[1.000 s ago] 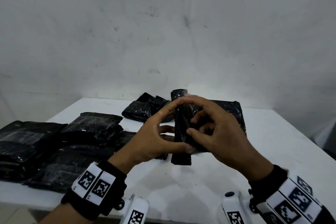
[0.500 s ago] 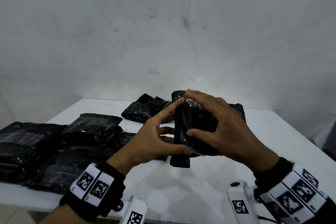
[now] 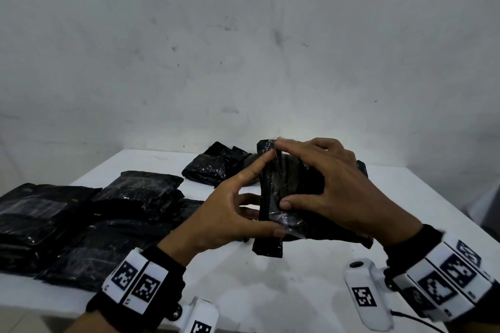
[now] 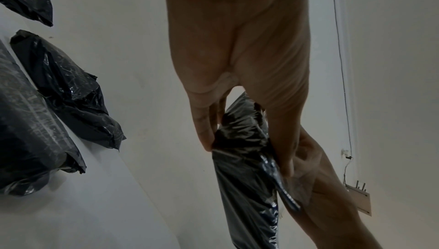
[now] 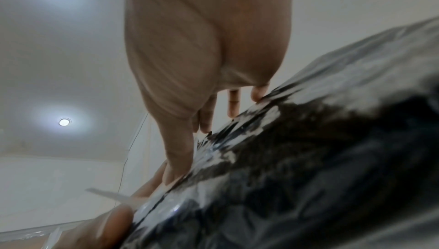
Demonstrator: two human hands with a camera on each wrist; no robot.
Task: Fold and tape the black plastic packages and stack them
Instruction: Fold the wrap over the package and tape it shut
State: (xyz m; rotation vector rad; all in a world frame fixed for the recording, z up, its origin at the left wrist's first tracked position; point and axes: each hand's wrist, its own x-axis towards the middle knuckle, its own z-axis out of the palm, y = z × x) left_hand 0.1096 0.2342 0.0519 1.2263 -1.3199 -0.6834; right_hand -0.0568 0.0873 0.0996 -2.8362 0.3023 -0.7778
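A folded black plastic package (image 3: 270, 189) stands upright above the middle of the white table (image 3: 297, 292). My left hand (image 3: 238, 203) grips its left edge, index fingertip at the top and thumb near the bottom. My right hand (image 3: 330, 189) curls over its right face, fingertips on the top edge and thumb pressing the front. A clear tape strip (image 3: 288, 220) lies across the lower front, just under that thumb. The left wrist view shows the left hand (image 4: 237, 65) pinching the package (image 4: 244, 168). In the right wrist view the right hand (image 5: 202, 46) presses the package (image 5: 308, 159), with the tape's loose end (image 5: 106, 195) sticking out.
Several flat black packages (image 3: 67, 224) lie piled at the table's left side. Crumpled black packages (image 3: 213, 165) sit at the back, and another (image 3: 362, 167) shows behind my right hand. A plain white wall rises behind the table.
My right hand has slid from the package's front edge to spread over its right face, thumb now pressing lower on the tape. The left hand keeps its grip.
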